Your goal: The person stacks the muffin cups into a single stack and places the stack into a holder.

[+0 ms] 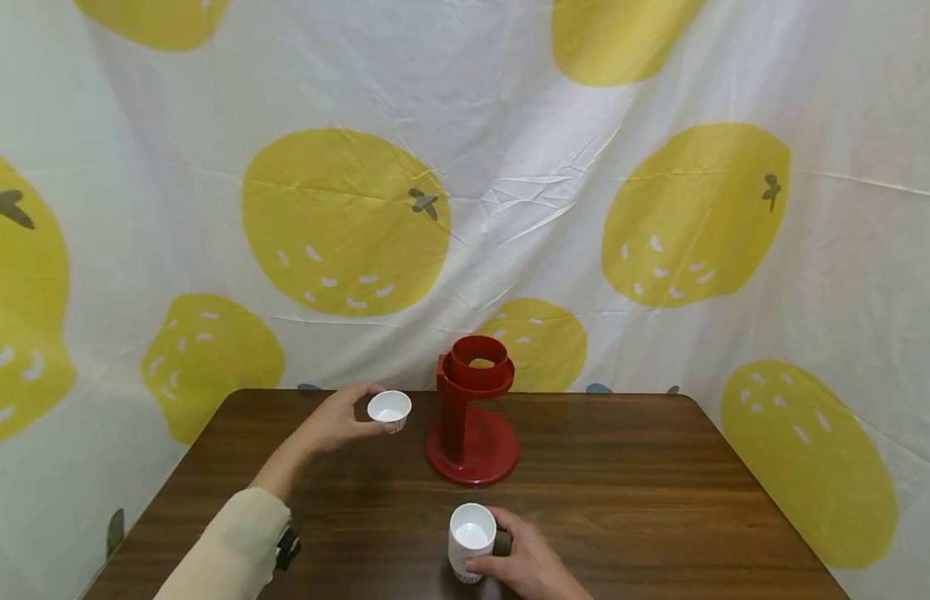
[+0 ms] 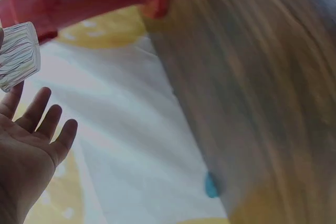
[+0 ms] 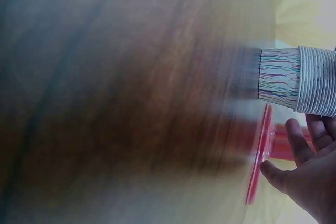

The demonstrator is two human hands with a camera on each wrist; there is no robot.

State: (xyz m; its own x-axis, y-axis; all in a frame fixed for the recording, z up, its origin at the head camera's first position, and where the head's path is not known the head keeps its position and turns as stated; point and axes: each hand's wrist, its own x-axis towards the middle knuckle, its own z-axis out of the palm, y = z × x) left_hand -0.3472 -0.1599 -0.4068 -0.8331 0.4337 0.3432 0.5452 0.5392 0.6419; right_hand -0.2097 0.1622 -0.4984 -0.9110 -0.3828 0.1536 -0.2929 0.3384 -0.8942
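At the left of the table my left hand (image 1: pixel 341 423) pinches a small white paper cup (image 1: pixel 390 408) between thumb and fingers, held upright. The left wrist view shows fine lines printed on the side of this cup (image 2: pixel 21 59). Near the front, my right hand (image 1: pixel 527 552) grips a stack of paper cups (image 1: pixel 470 550) from its right side. Many nested rims show on that stack (image 3: pixel 317 80) in the right wrist view, with coloured wavy lines on the lowest cup. Whether the stack touches the table cannot be told.
Beyond the hands stands a red stand (image 1: pixel 455 425) with a round base and a ring-shaped top; something yellowish shows inside the ring. The brown wooden table (image 1: pixel 622 492) ends at a white cloth (image 1: pixel 510 225) printed with large lemons.
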